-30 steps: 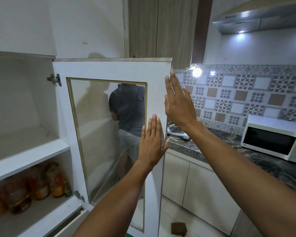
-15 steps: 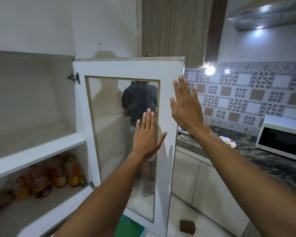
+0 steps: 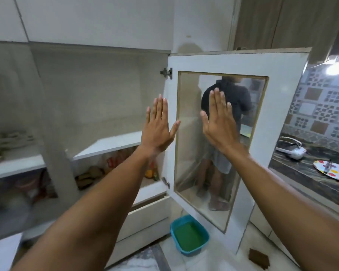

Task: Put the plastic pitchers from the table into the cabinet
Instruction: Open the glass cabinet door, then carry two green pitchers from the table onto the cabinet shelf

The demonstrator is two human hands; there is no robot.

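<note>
The white cabinet (image 3: 110, 142) stands open, with its glass-panelled door (image 3: 282, 98) swung out to the right. My left hand (image 3: 158, 126) is raised flat, fingers together, in front of the door's hinge edge and holds nothing. My right hand (image 3: 218, 120) is raised flat in front of the glass pane, also with nothing in it. Whether either palm touches the door I cannot tell. The upper shelf of the cabinet is bare. No plastic pitcher is in view.
Bottles and packets (image 3: 114, 165) fill the lower shelf. A blue basin (image 3: 190, 234) with green contents sits on the floor below the door. At right, a dark stone counter (image 3: 305, 173) carries a spotted plate (image 3: 333, 171) and a white appliance (image 3: 291, 148). A person is reflected in the glass.
The view has swung left, showing more of the cabinet interior. Both hands have shifted left across the door, the right one from its outer edge to the glass pane.
</note>
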